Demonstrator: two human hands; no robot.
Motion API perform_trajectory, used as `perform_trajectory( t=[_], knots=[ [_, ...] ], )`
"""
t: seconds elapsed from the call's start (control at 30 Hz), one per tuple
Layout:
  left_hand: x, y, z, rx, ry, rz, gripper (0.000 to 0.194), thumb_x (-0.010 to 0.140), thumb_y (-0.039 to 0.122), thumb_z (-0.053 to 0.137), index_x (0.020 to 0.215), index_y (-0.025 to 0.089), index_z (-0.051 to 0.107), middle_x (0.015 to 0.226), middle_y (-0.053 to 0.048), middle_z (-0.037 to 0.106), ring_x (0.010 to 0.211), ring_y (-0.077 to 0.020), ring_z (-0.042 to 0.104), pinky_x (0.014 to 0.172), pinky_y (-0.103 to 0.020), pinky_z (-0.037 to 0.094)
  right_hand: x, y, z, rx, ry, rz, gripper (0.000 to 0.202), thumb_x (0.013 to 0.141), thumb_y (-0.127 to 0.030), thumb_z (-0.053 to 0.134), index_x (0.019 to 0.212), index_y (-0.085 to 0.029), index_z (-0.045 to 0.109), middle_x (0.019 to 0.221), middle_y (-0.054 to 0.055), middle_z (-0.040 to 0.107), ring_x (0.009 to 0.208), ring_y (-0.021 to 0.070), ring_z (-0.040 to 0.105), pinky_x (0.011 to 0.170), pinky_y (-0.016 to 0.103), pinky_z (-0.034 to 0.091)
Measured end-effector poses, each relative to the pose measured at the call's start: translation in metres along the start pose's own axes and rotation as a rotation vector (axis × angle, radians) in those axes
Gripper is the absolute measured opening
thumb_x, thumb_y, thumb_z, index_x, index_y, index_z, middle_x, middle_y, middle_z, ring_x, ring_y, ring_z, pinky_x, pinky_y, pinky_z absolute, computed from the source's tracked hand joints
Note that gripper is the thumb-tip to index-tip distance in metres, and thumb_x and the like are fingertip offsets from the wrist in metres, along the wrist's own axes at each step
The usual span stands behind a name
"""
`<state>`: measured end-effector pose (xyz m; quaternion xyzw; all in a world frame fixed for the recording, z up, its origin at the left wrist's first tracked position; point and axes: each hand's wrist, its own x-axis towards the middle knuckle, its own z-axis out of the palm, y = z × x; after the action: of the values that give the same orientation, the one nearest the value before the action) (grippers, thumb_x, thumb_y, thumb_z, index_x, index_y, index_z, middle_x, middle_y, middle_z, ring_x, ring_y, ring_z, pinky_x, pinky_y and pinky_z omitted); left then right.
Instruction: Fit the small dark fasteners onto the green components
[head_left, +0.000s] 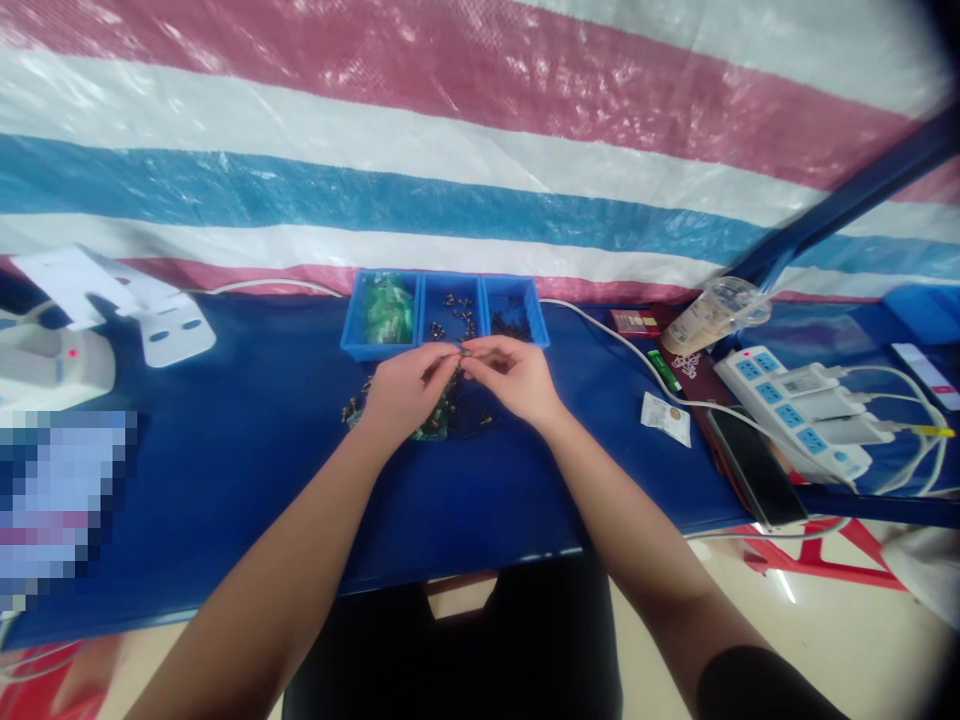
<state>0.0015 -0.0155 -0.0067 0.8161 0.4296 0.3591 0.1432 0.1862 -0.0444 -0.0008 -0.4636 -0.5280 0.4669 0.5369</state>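
Note:
My left hand and my right hand meet at the fingertips in front of the blue bins, both with fingers pinched. Something small and dark shows between the fingertips, too small to make out. Behind them stands a blue three-part bin: green plastic bags fill its left part, small metallic pieces lie in the middle, and dark thin pieces in the right. Below my hands a loose pile of small brass-coloured and dark parts lies on the blue table, partly hidden by my left hand.
At the right are a plastic cup, a white power strip with plugs and cables, a dark phone, a small white packet and a green item. A white stand is at the left; striped sheeting hangs behind.

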Motion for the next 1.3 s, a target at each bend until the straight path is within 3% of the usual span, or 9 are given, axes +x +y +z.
perform_trajectory(
  t=[0.4,0.7,0.93,1.07,1.3],
  knots=[
    [-0.0004,-0.0056,0.0021,-0.009,-0.046,0.078,0.023,0.098,0.032,0.056,0.102,0.023,0.076,0.099,-0.004,0.078,0.085,-0.0171,0.072,0.079,-0.026,0.054,-0.002,-0.0022,-0.0016,-0.097,-0.024,-0.097,0.024,0.081,-0.038,0.079,0.099,-0.023,0.078,0.087,0.003,0.077,0.073,0.0153,0.069,0.072,0.033,0.058],
    [-0.0001,-0.0039,0.0014,-0.037,-0.07,0.045,0.027,0.099,0.035,0.055,0.11,0.023,0.076,0.106,-0.005,0.078,0.09,-0.0184,0.073,0.084,-0.028,0.055,-0.0008,-0.007,-0.0049,-0.212,-0.01,-0.181,0.019,0.083,-0.038,0.078,0.098,-0.027,0.08,0.089,0.003,0.074,0.078,0.0157,0.067,0.067,0.031,0.055],
    [-0.0003,0.001,-0.0001,-0.042,0.029,-0.02,0.028,0.095,0.033,0.062,0.119,0.022,0.071,0.073,0.002,0.071,0.062,-0.0108,0.063,0.068,-0.022,0.05,-0.0015,-0.0042,-0.0025,-0.15,0.024,-0.114,0.023,0.083,-0.04,0.077,0.099,-0.023,0.076,0.096,0.005,0.078,0.085,0.0181,0.072,0.074,0.033,0.058],
    [-0.001,0.0021,-0.0011,-0.036,0.035,0.002,0.022,0.096,0.03,0.06,0.109,0.021,0.074,0.077,0.0,0.073,0.065,-0.0115,0.064,0.068,-0.022,0.049,-0.0015,-0.0047,-0.0012,-0.165,0.019,-0.111,0.021,0.083,-0.038,0.078,0.096,-0.022,0.076,0.09,0.004,0.077,0.08,0.017,0.071,0.071,0.032,0.056],
    [-0.0008,0.0012,-0.001,-0.044,-0.021,0.031,0.024,0.098,0.034,0.057,0.103,0.02,0.076,0.088,-0.003,0.077,0.071,-0.0132,0.066,0.07,-0.024,0.05,0.0012,-0.0041,-0.0066,-0.242,-0.035,-0.246,0.016,0.086,-0.035,0.077,0.1,-0.03,0.08,0.092,0.003,0.073,0.078,0.0158,0.065,0.072,0.033,0.055]
  ],
)
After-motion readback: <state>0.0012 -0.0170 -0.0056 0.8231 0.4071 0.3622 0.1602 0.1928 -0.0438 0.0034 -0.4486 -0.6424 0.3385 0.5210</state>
